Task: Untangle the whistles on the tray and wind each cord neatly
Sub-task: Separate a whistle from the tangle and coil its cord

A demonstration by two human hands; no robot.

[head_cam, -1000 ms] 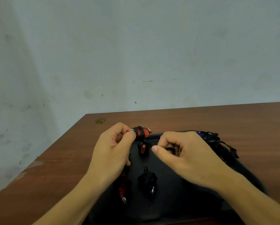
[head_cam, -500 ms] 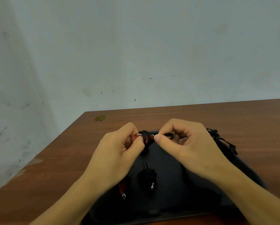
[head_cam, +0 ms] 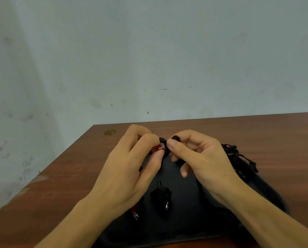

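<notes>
Brown table (head_cam: 257, 133) at frame centre — a red whistle (head_cam: 156, 148) is pinched by the left hand (head_cam: 130, 169), its black cord (head_cam: 175, 138) gripped by the right hand's (head_cam: 203, 158) curled fingers.

A tray (head_cam: 185, 221) lies on the tabletop (head_cam: 257, 133) at its near edge. Above the tray's far end the left hand (head_cam: 130, 169) and right hand (head_cam: 201, 158) meet, pinching a whistle (head_cam: 157, 148) between them. Two wound whistles rest on the tray nearer the person: one (head_cam: 161, 195) at the middle, another (head_cam: 135, 210) to its left, partly under the left hand. A tangle of cords (head_cam: 239, 158) sits at the tray's far right corner. A small round thing (head_cam: 110, 132) lies near the tabletop's far left corner.
</notes>
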